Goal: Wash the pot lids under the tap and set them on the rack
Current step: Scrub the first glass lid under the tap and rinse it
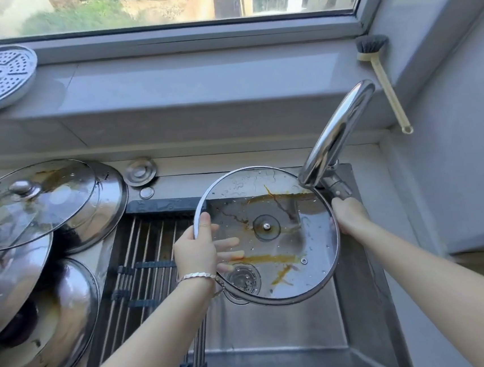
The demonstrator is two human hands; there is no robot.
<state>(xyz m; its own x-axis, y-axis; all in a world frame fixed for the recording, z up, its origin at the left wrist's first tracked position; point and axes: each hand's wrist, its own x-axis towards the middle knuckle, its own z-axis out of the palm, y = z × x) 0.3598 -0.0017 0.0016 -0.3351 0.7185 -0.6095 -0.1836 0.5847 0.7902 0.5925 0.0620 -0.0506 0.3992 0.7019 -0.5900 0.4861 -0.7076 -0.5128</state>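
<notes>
holding the lid (pixel 287 232) between the hands over the sink (pixel 278 327), the left hand (pixel 196 254) clamps the left rim, thumb on top and fingers spread behind the glass. the right hand (pixel 348 214) sits at the right rim under the tap (pixel 336 132), its grasp hidden, so i cannot tell. stiff, breakable, wet and greasy, the lid looks slippery and is best held by opposite rim edges; round, with no long axis, it tilts underside towards the person.
</notes>
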